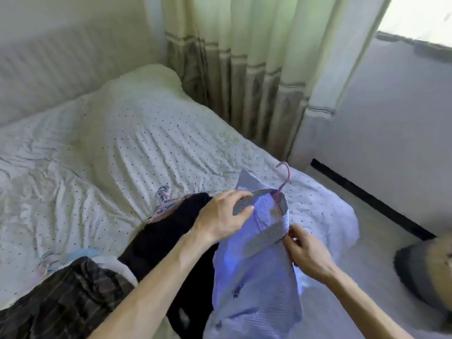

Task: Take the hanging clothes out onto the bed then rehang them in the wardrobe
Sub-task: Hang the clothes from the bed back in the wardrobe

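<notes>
Pinching the blue shirt (256, 289) by its collar, the left hand (225, 216) and right hand (307, 253) likely square it on the pink hanger (285, 176) just beyond the fingers.

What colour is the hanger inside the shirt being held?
Pink. The hanger hook shows clearly in the head view, above the blue shirt collar.

Pale striped curtain (244, 69) beside bright window (415, 15); black skirting (367, 198) below

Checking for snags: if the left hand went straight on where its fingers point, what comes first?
Likely the pink hanger in the blue shirt collar, just beyond the left hand; depth is unclear.
</notes>
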Available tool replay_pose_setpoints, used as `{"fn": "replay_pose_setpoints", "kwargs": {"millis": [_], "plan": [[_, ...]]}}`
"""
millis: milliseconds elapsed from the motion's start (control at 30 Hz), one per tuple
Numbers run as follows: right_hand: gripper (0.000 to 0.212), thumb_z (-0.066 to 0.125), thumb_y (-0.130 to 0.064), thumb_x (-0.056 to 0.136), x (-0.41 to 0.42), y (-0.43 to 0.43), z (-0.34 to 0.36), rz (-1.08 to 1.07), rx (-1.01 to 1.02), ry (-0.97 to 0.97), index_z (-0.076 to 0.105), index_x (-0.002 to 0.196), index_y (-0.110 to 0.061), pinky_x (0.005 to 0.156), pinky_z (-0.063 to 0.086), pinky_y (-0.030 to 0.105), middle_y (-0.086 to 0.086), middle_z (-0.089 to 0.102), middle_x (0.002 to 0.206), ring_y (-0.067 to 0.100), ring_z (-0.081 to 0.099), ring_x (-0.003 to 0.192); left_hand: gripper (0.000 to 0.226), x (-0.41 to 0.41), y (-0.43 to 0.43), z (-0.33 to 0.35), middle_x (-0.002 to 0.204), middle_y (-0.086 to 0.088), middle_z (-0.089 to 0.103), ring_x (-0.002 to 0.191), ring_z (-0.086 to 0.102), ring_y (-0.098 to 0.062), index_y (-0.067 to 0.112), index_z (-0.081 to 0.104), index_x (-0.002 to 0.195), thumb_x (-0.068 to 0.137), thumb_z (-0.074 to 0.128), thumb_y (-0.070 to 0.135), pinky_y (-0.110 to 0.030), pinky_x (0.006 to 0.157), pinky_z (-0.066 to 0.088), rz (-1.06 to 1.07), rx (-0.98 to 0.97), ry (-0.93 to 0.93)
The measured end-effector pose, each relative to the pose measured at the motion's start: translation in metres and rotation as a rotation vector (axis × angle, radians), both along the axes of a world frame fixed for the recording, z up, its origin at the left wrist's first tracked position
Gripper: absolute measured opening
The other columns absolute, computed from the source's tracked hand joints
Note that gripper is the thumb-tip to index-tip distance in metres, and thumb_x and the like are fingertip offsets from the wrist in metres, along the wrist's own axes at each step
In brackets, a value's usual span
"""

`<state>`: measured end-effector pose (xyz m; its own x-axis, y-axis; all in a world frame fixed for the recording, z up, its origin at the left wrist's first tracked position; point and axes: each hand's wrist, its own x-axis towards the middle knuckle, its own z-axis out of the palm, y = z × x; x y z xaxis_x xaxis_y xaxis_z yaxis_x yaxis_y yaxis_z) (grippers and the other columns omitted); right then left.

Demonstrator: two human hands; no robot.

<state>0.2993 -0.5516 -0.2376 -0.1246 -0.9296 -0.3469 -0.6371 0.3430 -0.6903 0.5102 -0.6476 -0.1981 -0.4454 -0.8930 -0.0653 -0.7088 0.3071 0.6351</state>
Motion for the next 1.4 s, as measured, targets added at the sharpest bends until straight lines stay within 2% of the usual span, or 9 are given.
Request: {"fn": "replay_pose_setpoints", "kwargs": {"millis": [167, 367, 533, 667, 833, 967, 1133, 1267, 1400], "plan": [[0.009, 0.050, -0.029, 0.099, -0.131, 0.094, 0.072, -0.106, -0.163, 0.279, 0.058, 0.102, -0.024, 0.070, 0.042, 0.035, -0.013, 0.058, 0.074, 0.024, 0.059, 0.079, 0.058, -0.184, 0.020, 0.075, 0.148, 0.007, 0.050, 0.138, 0.038, -0.010, 0.024, 0.045, 0.149, 0.097, 0.056, 0.047, -0.016, 0.112, 0.018, -0.479, -0.152, -0.019], [0.016, 0.052, -0.022, 0.097, -0.242, 0.237, 0.125, -0.502, -0.348, 0.341, 0.058, 0.098, -0.037, 0.061, 0.042, 0.019, -0.028, 0.059, 0.069, 0.001, 0.054, 0.063, 0.014, -0.358, 0.122, 0.131, 0.106, 0.011, 0.072, 0.098, 0.062, -0.010, 0.038, 0.063, 0.109, 0.102, 0.051, 0.039, -0.033, 0.093, 0.047, -0.737, -0.134, 0.250], [0.034, 0.050, -0.029, 0.098, -0.261, 0.354, 0.143, -0.791, -0.432, 0.383, 0.052, 0.121, -0.054, 0.064, 0.044, 0.016, -0.014, 0.064, 0.077, 0.007, 0.060, 0.071, 0.024, -0.443, 0.226, 0.148, 0.090, 0.005, 0.070, 0.083, 0.062, -0.020, 0.035, 0.056, 0.099, 0.096, 0.042, 0.053, -0.038, 0.081, 0.051, -1.067, -0.119, 0.370], [0.037, 0.055, -0.025, 0.098, -0.260, 0.414, 0.137, -1.034, -0.444, 0.392, 0.059, 0.125, -0.050, 0.070, 0.045, 0.016, -0.021, 0.063, 0.082, 0.001, 0.058, 0.072, 0.021, -0.485, 0.302, 0.149, 0.090, 0.011, 0.069, 0.080, 0.061, -0.017, 0.029, 0.052, 0.096, 0.098, 0.042, 0.047, -0.038, 0.078, 0.051, -1.361, -0.150, 0.388], [0.028, 0.055, -0.036, 0.096, -0.258, 0.462, 0.128, -1.305, -0.346, 0.524, 0.057, 0.119, -0.053, 0.072, 0.050, 0.031, -0.014, 0.060, 0.082, 0.007, 0.057, 0.076, 0.011, -0.523, 0.355, 0.136, 0.066, 0.023, 0.061, 0.061, 0.053, -0.009, 0.031, 0.049, 0.093, 0.104, 0.047, 0.032, -0.028, 0.067, 0.045, -1.481, -0.043, 0.381], [0.024, 0.043, -0.056, 0.095, -0.232, 0.504, 0.125, -1.499, 0.023, 0.596, 0.052, 0.117, -0.058, 0.073, 0.052, 0.035, -0.019, 0.056, 0.093, 0.007, 0.059, 0.087, 0.022, -0.546, 0.374, 0.131, 0.069, 0.028, 0.062, 0.066, 0.056, -0.002, 0.031, 0.052, 0.083, 0.104, 0.047, 0.028, -0.010, 0.062, 0.040, -1.531, 0.047, 0.395], [0.018, 0.044, -0.046, 0.099, -0.190, 0.546, 0.117, -1.693, 0.333, 0.638, 0.059, 0.110, -0.046, 0.078, 0.051, 0.034, -0.022, 0.059, 0.104, 0.010, 0.058, 0.099, 0.023, -0.569, 0.406, 0.122, 0.076, 0.012, 0.067, 0.070, 0.059, -0.016, 0.022, 0.055, 0.088, 0.105, 0.043, 0.033, -0.025, 0.069, 0.047, -1.632, 0.197, 0.430], [0.010, 0.050, -0.035, 0.098, -0.158, 0.547, 0.111, -1.694, 0.325, 0.447, 0.058, 0.103, -0.038, 0.074, 0.049, 0.031, -0.020, 0.060, 0.079, 0.006, 0.055, 0.077, 0.026, -0.576, 0.444, 0.104, 0.072, 0.030, 0.065, 0.064, 0.057, 0.003, 0.028, 0.054, 0.081, 0.105, 0.044, 0.032, -0.010, 0.061, 0.040, -1.730, 0.241, 0.392], [0.014, 0.054, -0.030, 0.095, -0.129, 0.538, 0.097, -1.774, 0.278, 0.271, 0.054, 0.090, -0.043, 0.069, 0.044, 0.025, -0.027, 0.059, 0.070, 0.000, 0.051, 0.062, 0.025, -0.579, 0.487, 0.082, 0.083, 0.019, 0.073, 0.078, 0.065, -0.003, 0.026, 0.059, 0.089, 0.105, 0.043, 0.036, -0.020, 0.074, 0.048, -1.860, 0.273, 0.310]]}}
